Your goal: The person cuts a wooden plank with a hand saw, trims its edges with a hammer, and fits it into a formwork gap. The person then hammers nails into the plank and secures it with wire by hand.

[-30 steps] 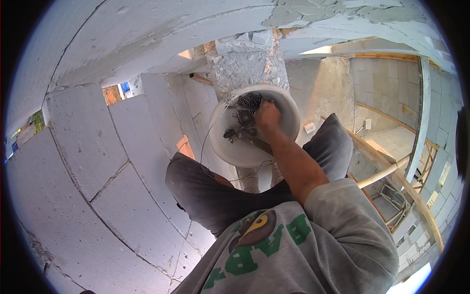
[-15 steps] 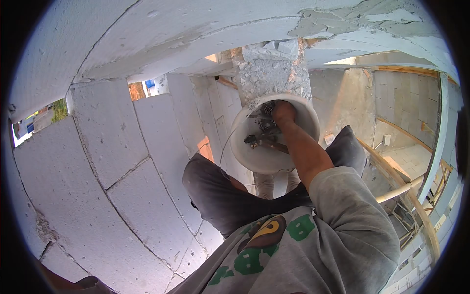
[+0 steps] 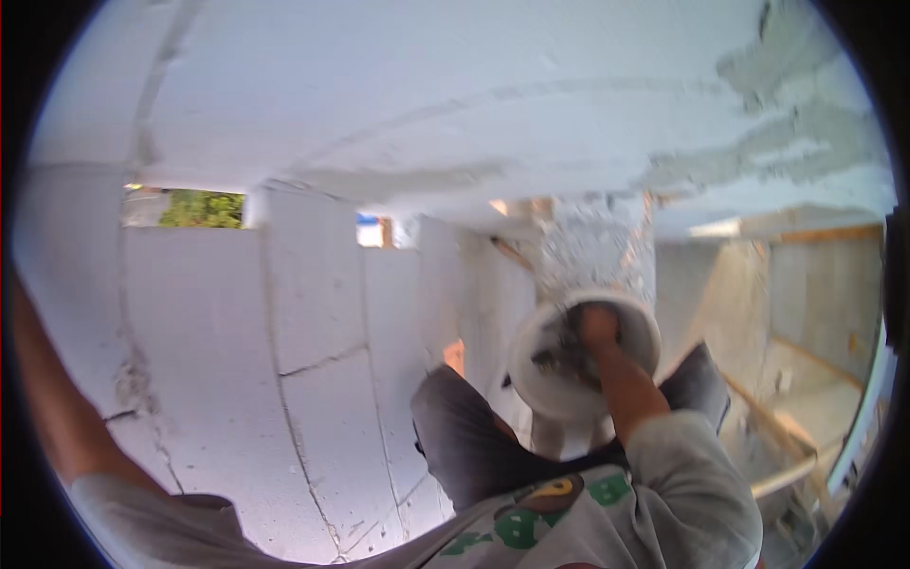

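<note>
Right hand (image 3: 599,327) deep in round white plastic-looking bucket (image 3: 559,404) between dark-trousered knees (image 3: 453,410), likely for easy reach; grip blurred, can't tell. Left hand unseen.

This was a building site: raw block walls (image 3: 199,332) showed their joints (image 3: 322,362), and mortar (image 3: 806,142) (roughly smeared) clung to the surface at the upper right. Rubble (image 3: 597,251) lay ahead, timber (image 3: 770,417) slanted at the right, and foliage (image 3: 204,211) showed through a gap (image 3: 147,209).
</note>
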Motion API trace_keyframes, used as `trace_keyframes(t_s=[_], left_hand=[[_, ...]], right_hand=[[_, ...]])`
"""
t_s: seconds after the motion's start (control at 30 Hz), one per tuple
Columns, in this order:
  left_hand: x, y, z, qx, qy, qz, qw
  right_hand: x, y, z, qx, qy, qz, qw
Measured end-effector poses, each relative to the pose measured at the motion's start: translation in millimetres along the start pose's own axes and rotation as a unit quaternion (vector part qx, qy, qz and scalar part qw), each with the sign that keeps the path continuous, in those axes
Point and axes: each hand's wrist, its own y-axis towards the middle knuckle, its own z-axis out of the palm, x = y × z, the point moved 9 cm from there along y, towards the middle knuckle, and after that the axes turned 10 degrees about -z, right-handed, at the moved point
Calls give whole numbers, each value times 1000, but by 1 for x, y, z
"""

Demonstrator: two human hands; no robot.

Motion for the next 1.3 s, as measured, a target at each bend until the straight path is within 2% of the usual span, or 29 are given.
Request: trace_keyframes(t_s=[0.07, 0.1, 0.13, 0.17, 0.2, 0.23, 0.37, 0.5, 0.57, 0.6, 0.63, 0.67, 0.7, 0.73, 0.8, 0.87, 0.9, 0.93, 1.0, 1.03, 1.1, 1.2, 1.3], left_hand=[[8, 19, -12, -22, 41, -23, 999], [16, 34, -21, -31, 58, -28, 997], [-15, 10, -46, -57, 43, -71, 995], [-19, 4, -51, -52, 19, -100, 993], [-22, -2, -53, -58, 7, -107, 992], [-23, -4, -56, -51, -4, -112, 992], [-33, -4, -59, -24, -45, -122, 991], [-28, -5, -59, -29, -70, -136, 988], [-29, -3, -62, -13, -74, -139, 987], [-28, -2, -63, -5, -75, -144, 987], [-27, -2, -63, 12, -47, -151, 987], [-25, -1, -63, 19, -61, -159, 985], [-23, -1, -62, 27, -76, -167, 983], [-22, 0, -63, 33, -92, -175, 980], [-21, 0, -64, 48, -90, -190, 976], [-21, 0, -62, 50, -87, -189, 977], [-20, 0, -63, 11, -87, -184, 979], [-20, 2, -66, 17, -101, -190, 976], [-19, 2, -72, 33, -128, -201, 971], [-18, 3, -73, 42, -140, -210, 967], [-15, 2, -72, 61, -164, -230, 957], [-15, 2, -70, 28, -155, -215, 964], [-16, 0, -70, 5, -151, -199, 968]], right_hand=[[7, 4, 15, 37, -51, -47, 997], [6, 4, 18, 102, -59, -59, 991], [2, 8, 30, 93, -74, -64, 991], [13, 6, 11, 112, -89, -90, 986], [19, 1, -7, 24, -127, -116, 985], [25, -6, -14, 21, -140, -138, 980], [63, -8, -52, 151, -161, -226, 949], [87, -39, -104, 305, -178, -300, 886], [98, -55, -144, 330, -170, -324, 870], [106, -57, -174, 313, -157, -337, 874], [119, -52, -217, 236, -125, -346, 899], [144, -56, -284, 112, -82, -380, 914], [158, -50, -351, 68, 102, -312, 942], [193, -66, -440, -65, 126, -373, 917], [264, -122, -602, -198, 213, -379, 878], [330, -185, -724, -414, 181, -472, 758], [364, -215, -768, -486, 163, -539, 668], [397, -232, -804, -535, 137, -569, 610], [456, -235, -856, -577, 108, -590, 555], [487, -240, -870, -659, -49, -572, 486], [529, -246, -876, -718, -146, -548, 404], [579, -221, -899, -636, -138, -517, 556], [597, -186, -903, -617, -183, -487, 591]])
